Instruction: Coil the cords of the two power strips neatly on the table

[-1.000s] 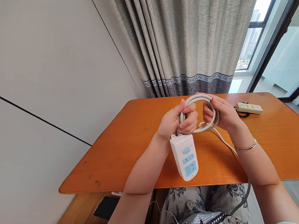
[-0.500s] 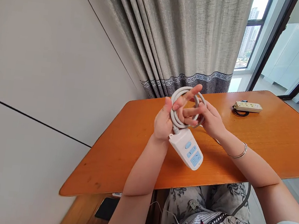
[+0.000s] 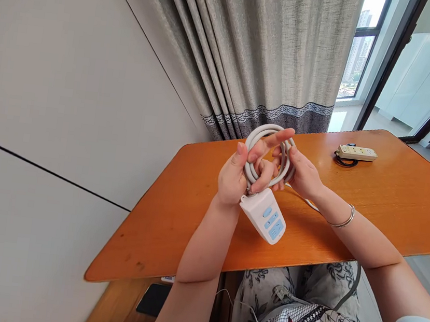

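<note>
- The left hand [image 3: 232,179] is partly closed around the coiled white cord [image 3: 260,131]: its index finger points out almost straight, and another finger bends through the ring.
- The right hand [image 3: 305,174] holds the same coil at its right side, with thumb and fingers closed on it.
- The white power strip [image 3: 265,217] hangs tilted just below the left hand, above the counter [image 3: 176,219].
- Farther to the right, a cream power strip [image 3: 357,153] lies on the counter, beside its black cord [image 3: 346,163].
- Behind hangs a grey curtain [image 3: 292,45].
</note>
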Demonstrator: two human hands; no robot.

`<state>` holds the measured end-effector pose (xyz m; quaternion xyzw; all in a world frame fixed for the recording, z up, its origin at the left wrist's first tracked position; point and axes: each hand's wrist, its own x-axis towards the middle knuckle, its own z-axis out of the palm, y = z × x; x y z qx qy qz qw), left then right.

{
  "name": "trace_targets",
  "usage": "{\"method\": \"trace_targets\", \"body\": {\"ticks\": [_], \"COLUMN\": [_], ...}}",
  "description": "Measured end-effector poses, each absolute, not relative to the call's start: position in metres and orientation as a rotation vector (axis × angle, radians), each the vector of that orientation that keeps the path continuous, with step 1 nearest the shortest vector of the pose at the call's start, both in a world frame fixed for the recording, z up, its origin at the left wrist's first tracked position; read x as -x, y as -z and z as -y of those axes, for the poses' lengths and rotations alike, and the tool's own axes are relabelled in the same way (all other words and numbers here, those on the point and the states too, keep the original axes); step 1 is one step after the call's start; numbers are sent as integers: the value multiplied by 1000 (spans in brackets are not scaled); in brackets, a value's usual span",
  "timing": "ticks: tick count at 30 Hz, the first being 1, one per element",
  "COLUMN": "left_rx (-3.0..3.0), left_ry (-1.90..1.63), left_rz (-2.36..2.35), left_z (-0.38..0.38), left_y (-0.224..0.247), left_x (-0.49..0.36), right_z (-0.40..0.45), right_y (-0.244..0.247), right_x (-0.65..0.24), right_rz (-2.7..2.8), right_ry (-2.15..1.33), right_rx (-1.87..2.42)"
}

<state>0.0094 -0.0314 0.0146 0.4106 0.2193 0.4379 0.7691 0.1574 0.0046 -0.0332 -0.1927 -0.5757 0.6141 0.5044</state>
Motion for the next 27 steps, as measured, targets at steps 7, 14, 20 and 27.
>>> {"method": "trace_targets", "body": {"ticks": [7,14,20,27], "left_rx": [-1037,-1107,-1144,-1318], "left_ry": [-1182,-1323,-1482,-1529], "left_rz": [-366,-338,-412,-382], "left_z": [36,43,41,46], "left_y": [-6,-3,-5,-2], "left_x": [-24,-33,-29,-32], "right_z": [0,9,3,-2], "right_y": [38,39,35,37], "right_x": [-151,-140,-145,-148], "right_rz": [1347,1249,1177,1250], "right_ry": [-1378,-1486,-1706,-1753], "right_rx": [517,544,379,437]}}
